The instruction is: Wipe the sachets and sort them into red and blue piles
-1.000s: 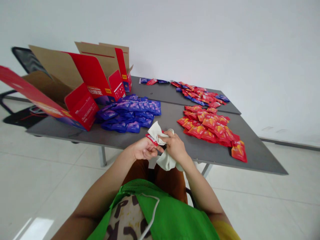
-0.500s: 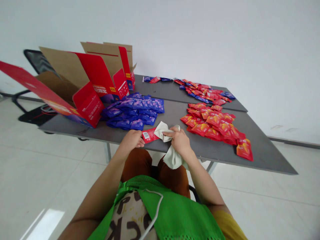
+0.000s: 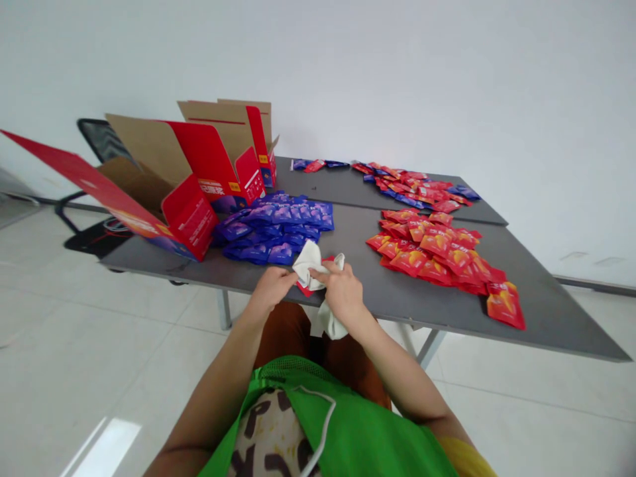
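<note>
At the table's front edge my right hand (image 3: 342, 291) is closed on a white cloth (image 3: 309, 260), pressing it over a red sachet (image 3: 305, 290). Most of that sachet is hidden under the cloth and my fingers. My left hand (image 3: 272, 286) pinches the sachet's left end. Part of the cloth hangs below my right hand, past the table edge. Just beyond my hands lies a pile of blue-purple sachets (image 3: 283, 228). To the right is a pile of red sachets (image 3: 437, 248), with one sachet (image 3: 505, 305) at its near right end.
Open red cardboard boxes (image 3: 191, 215) stand in a row at the left, flaps raised. Mixed red and blue sachets (image 3: 410, 185) lie at the back right of the grey table (image 3: 348, 228), with a few more (image 3: 318, 165) at the back. Behind the boxes is a chair (image 3: 99, 242).
My right hand and the cloth have moved left along the red sachet, toward my left hand, covering its barcode end. The whole view has shifted slightly.
</note>
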### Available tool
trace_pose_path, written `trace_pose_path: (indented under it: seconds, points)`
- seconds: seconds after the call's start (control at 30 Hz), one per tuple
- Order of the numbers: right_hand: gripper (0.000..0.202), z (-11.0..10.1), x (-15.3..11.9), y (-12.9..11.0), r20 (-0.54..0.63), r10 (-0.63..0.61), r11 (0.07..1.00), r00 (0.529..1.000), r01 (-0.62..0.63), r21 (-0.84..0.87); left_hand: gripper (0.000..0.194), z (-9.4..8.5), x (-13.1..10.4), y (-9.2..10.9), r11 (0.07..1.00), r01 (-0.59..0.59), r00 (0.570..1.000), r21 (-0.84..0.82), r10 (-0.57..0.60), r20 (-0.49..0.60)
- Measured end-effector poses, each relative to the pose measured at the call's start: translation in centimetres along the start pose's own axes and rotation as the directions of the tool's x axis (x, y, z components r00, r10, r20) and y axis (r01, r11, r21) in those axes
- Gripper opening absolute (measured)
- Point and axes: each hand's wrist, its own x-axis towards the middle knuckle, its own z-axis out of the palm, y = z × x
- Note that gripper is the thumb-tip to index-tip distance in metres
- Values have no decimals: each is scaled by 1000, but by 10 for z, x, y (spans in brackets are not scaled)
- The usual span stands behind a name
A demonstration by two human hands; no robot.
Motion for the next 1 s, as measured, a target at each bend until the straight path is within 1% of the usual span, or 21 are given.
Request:
trace_pose_path:
  seconds: [0.07, 0.13, 0.2, 0.23, 0.3, 0.33, 0.37, 0.43, 0.5, 0.57, 0.63, 0.67, 0.73, 0.77, 0.83, 0.9, 0.93, 0.97, 1.0]
  points:
    - [44, -2, 4, 13, -37, 105, 994, 994, -106, -40, 32, -1, -6, 2, 999, -36, 997, 33, 38, -71]
    - [42, -4, 7, 25, -81, 186, 979, 979, -192, -63, 32, -3, -14, 7, 998, -64, 987, 14, 65, -146]
    - [42, -5, 7, 34, -104, 241, 966, 965, -249, -68, 30, -6, -24, 17, 992, -129, 968, 10, 128, -216]
    - [42, -5, 6, 37, -110, 267, 959, 957, -275, -68, 29, -9, -30, 26, 983, -179, 954, 44, 184, -237]
    - [43, -4, 5, 39, -115, 313, 944, 943, -323, -72, 27, -14, -41, 48, 940, -284, 914, 188, 325, -243]
    - [43, -3, 5, 38, -118, 329, 938, 937, -339, -76, 26, -16, -45, 63, 902, -324, 889, 284, 393, -234]
    - [44, -2, 5, 36, -121, 340, 933, 933, -351, -80, 25, -17, -49, 78, 859, -342, 862, 381, 448, -238]
    - [43, -1, 5, 32, -131, 352, 928, 927, -364, -85, 24, -16, -52, 109, 770, -328, 798, 547, 536, -276]
    - [42, -1, 5, 27, -140, 359, 924, 923, -373, -84, 21, -8, -48, 135, 687, -318, 720, 653, 623, -305]
    - [42, -1, 4, 24, -149, 369, 920, 917, -383, -83, 19, 6, -37, 154, 595, -377, 635, 710, 724, -270]
    - [41, -2, 4, 22, -148, 384, 913, 911, -398, -83, 19, 26, -20, 166, 470, -511, 537, 720, 828, -161]
    - [40, -2, 4, 21, -144, 391, 911, 909, -405, -84, 20, 37, -9, 170, 394, -593, 477, 702, 875, -88]
    - [38, -2, 4, 21, -127, 400, 908, 908, -411, -83, 22, 64, 13, 177, 243, -750, 342, 615, 938, 47]
    - [37, -3, 5, 21, -121, 403, 906, 907, -414, -83, 24, 79, 25, 181, 165, -810, 273, 564, 955, 113]
    - [37, -3, 5, 21, -124, 413, 902, 902, -424, -82, 26, 110, 46, 191, -8, -870, 135, 492, 958, 254]
    - [38, -4, 5, 21, -134, 421, 899, 897, -432, -74, 28, 140, 63, 203, -203, -858, 7, 471, 914, 407]
    - [38, -3, 4, 22, -137, 425, 897, 895, -436, -68, 28, 155, 69, 209, -292, -835, -43, 467, 880, 473]
    - [38, -3, 4, 22, -136, 429, 896, 893, -440, -59, 28, 169, 73, 215, -359, -812, -79, 461, 849, 523]
    - [37, -2, 3, 23, -136, 439, 892, 888, -449, -49, 27, 181, 76, 220, -406, -794, -98, 452, 820, 564]
